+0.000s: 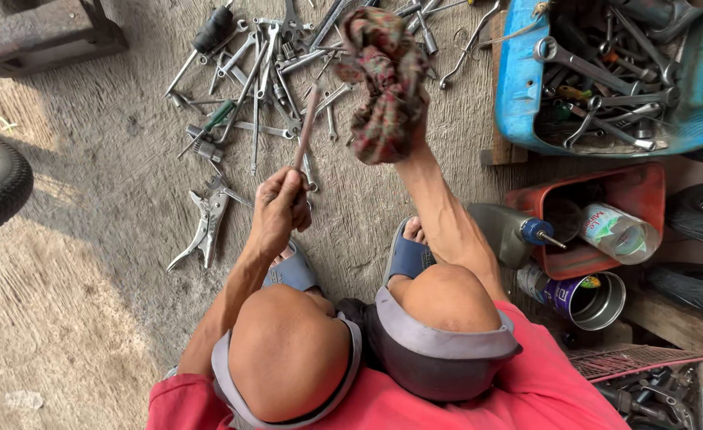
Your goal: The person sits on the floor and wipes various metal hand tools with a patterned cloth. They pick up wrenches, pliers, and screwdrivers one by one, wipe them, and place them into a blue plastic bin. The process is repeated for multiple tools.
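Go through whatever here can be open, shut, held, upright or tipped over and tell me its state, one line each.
Left hand: closed around thin metal rod.
Right hand: wrapped in patterned red-green rag.
Silver locking pliers: lying open.
Purple tin can: on its side, open.
Grey oil bottle: lying down, capped.

The person wears a red shirt (527, 390), dark shorts (439, 362) with grey hems, and blue sandals (407, 256); arms and knees are bare.
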